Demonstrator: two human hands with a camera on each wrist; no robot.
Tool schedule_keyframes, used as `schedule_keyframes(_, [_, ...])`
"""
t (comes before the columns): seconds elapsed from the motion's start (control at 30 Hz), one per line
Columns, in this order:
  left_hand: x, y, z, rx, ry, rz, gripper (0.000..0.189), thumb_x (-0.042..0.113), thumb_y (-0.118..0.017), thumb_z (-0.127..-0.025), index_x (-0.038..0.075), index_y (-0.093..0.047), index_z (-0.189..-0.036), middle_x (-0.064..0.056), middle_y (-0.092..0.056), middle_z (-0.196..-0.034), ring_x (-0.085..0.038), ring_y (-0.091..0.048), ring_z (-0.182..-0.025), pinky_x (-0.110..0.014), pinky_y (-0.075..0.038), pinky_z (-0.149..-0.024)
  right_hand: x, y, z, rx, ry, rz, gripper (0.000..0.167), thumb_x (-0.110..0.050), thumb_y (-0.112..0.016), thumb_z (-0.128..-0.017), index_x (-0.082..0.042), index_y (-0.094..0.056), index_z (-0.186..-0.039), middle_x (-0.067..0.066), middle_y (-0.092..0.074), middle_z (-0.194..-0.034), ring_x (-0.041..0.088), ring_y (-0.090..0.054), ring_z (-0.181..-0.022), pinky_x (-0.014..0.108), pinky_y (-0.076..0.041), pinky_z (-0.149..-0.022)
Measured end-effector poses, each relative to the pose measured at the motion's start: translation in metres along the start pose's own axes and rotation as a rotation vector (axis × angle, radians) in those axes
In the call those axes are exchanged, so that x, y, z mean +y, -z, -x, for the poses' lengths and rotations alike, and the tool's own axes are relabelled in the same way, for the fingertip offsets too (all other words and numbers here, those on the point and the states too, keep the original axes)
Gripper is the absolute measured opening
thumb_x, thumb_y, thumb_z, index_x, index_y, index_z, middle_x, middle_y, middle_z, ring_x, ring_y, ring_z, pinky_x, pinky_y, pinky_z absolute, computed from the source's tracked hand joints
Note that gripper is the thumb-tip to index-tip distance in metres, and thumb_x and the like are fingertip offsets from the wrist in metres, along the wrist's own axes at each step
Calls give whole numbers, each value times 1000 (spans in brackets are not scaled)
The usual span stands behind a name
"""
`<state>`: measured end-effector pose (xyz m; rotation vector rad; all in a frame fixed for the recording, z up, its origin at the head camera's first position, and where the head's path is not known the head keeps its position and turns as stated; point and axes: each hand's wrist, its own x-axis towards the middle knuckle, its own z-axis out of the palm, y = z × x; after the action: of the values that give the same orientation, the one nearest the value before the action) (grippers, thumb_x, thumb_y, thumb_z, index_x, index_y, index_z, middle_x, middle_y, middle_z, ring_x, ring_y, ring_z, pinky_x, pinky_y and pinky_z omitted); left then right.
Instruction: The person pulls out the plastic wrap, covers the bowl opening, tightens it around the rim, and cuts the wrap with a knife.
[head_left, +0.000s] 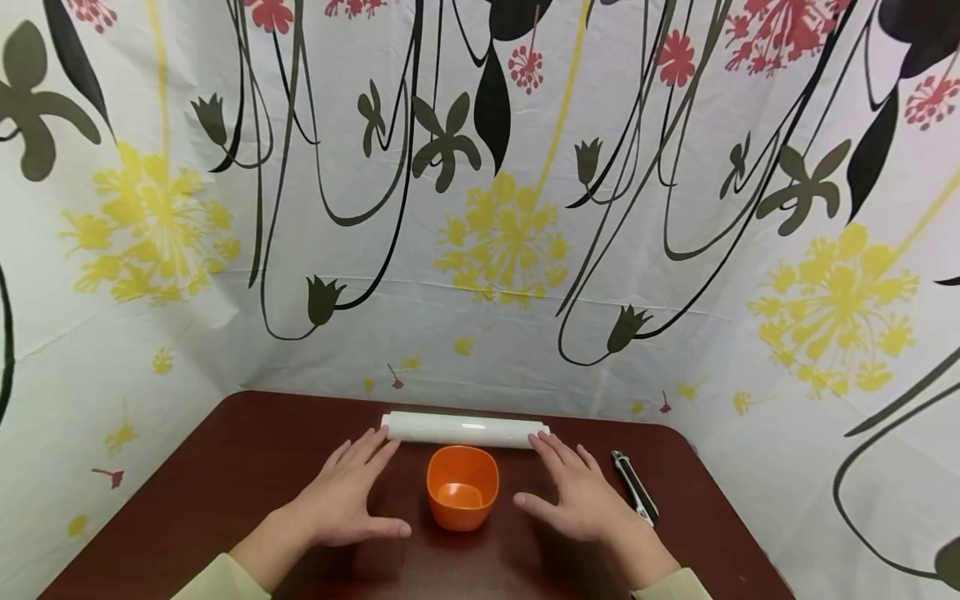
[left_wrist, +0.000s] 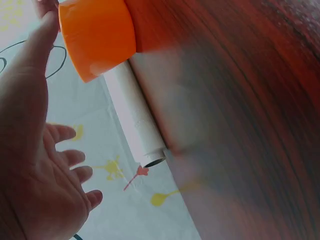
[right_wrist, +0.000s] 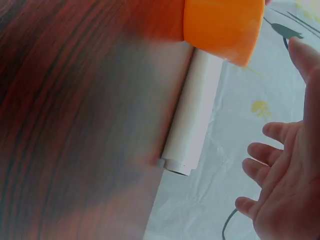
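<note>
Presently we're holding left hand (head_left: 341, 496), right hand (head_left: 581, 498) apart, empty, orange bowl (head_left: 462, 493) standing between; hasty inward sweep could be tipping it.

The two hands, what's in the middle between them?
In the head view, an orange bowl stands between the left hand and right hand, touching neither. A white roll lies behind the bowl.

The bowl (head_left: 462, 490) looks glossy plastic; the roll (head_left: 465, 429) smooth, shiny; the bench (head_left: 292, 446) polished, wood-grained; the sheet (head_left: 465, 250) creased cloth.
</note>
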<state>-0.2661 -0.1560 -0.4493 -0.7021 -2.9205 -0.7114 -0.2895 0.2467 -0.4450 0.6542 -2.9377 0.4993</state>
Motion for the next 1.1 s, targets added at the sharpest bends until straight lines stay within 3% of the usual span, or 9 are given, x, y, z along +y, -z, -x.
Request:
schedule_keyframes(0.1, [-1,-2,-9,51,71,41,91,58,-80,-96,5,-48,-163,-20,-45,-169,-43,-46,-155,-68,-37,-125,3,-1,-6,25,-41,-20,94,-76,-62,-99,-15,-43,-169,11,-49,-171,35,-47,-157,66,-28,-131])
schedule_keyframes(0.2, [-3,-4,-27,126,151,136,50,35,-75,-105,4,-66,-143,-14,-68,-140,-30,-67,-123,-55,-57,-106,6,0,-16,84,-101,-63,77,-68,-65,-102,-15,-57,-158,8,-64,-154,31,-64,-139,59,-46,-121])
schedule_keyframes(0.33, [-7,-10,-54,165,271,370,17,19,-69,-107,4,-75,-112,-8,-75,-98,-19,-71,-81,-39,-60,-73,11,2,-33,140,-200,-159,39,-51,-68,-107,-19,-72,-128,1,-77,-118,20,-72,-101,48,-60,-94])
schedule_keyframes(0.4, [-9,-17,-66,156,349,497,21,20,-66,-108,2,-76,-105,-9,-75,-88,-18,-70,-71,-35,-56,-63,15,1,-42,136,-265,-237,32,-47,-67,-109,-17,-75,-116,1,-77,-103,17,-70,-87,42,-58,-82])
schedule_keyframes(0.5, [-14,-27,-81,136,480,660,31,24,-62,-109,-3,-76,-107,-12,-76,-85,-17,-71,-64,-31,-54,-56,22,-5,-54,117,-382,-396,40,-47,-63,-111,-9,-76,-108,4,-76,-89,16,-69,-74,35,-55,-70])
schedule_keyframes(0.7, [-20,-40,-97,165,682,872,53,43,-59,-112,-8,-74,-114,-10,-79,-85,-11,-72,-60,-21,-50,-54,28,-14,-68,102,-588,-626,70,-64,-56,-108,3,-78,-110,9,-78,-88,19,-73,-69,33,-57,-61])
schedule_keyframes(0.83, [-21,-41,-102,200,727,976,62,50,-59,-112,-10,-74,-117,-12,-80,-85,-8,-72,-57,-16,-47,-52,27,-18,-74,90,-686,-757,90,-78,-51,-103,8,-76,-117,10,-78,-88,17,-72,-66,31,-55,-61])
schedule_keyframes(0.93, [-23,-44,-105,205,751,1004,61,49,-61,-111,-10,-75,-117,-9,-79,-81,-7,-71,-56,-15,-47,-52,25,-23,-78,98,-748,-889,95,-80,-51,-102,10,-74,-120,9,-76,-83,15,-69,-61,28,-53,-59])
schedule_keyframes(1.1, [-25,-51,-107,204,749,1003,50,41,-62,-112,-7,-76,-117,-5,-79,-81,-6,-72,-59,-17,-49,-55,22,-32,-83,125,-768,-971,71,-58,-56,-110,10,-73,-117,3,-71,-76,10,-67,-57,25,-53,-57])
